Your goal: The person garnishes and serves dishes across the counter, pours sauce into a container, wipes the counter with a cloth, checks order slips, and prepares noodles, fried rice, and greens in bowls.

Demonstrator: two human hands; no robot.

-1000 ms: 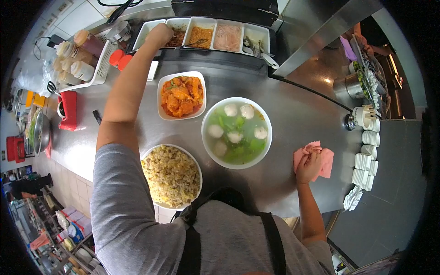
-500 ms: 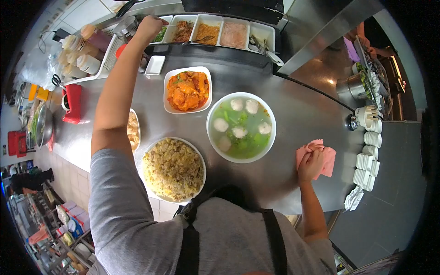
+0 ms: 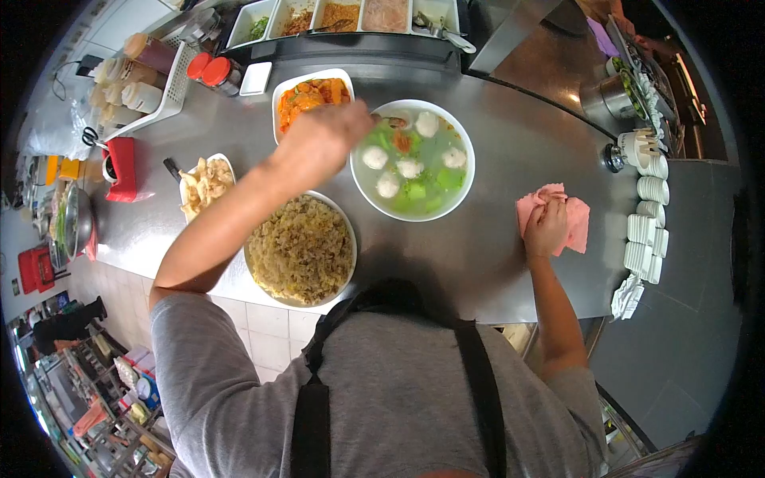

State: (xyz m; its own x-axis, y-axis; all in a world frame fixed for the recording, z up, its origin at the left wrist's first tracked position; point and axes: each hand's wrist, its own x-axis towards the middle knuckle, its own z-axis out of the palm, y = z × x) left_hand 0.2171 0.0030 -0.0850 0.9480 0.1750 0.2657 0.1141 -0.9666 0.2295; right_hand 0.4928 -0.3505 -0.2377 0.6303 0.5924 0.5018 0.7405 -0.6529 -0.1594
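Observation:
My left hand (image 3: 327, 143) is closed over the left rim of a white bowl (image 3: 413, 217) of clear soup with pale meatballs (image 3: 409, 168) and greens. What looks like a small spoon (image 3: 396, 122) reaches from the fingers above the soup; most of it is hidden. Reddish-brown topping (image 3: 402, 142) shows just below its tip. Further right, my right hand (image 3: 547, 229) presses a bunched pink cloth (image 3: 575, 223) on the steel counter. Partly behind my left hand stands a square dish of orange-sauced food (image 3: 307, 97). Fried rice (image 3: 301, 253) fills a plate under my left forearm.
Topping containers (image 3: 343, 17) line the back, with red-lidded jars (image 3: 221, 73) and a small white dish (image 3: 256, 79) before them. A dish of pale fried pieces (image 3: 207, 185), squeeze bottles (image 3: 142, 97) and a red holder (image 3: 122, 169) stand left. Stacked white dishes (image 3: 640, 229) line the right edge.
My left hand has come from the topping containers down and right to the soup bowl. Reddish-brown topping now shows at the soup. My right hand stays on the cloth; the whole view has shifted.

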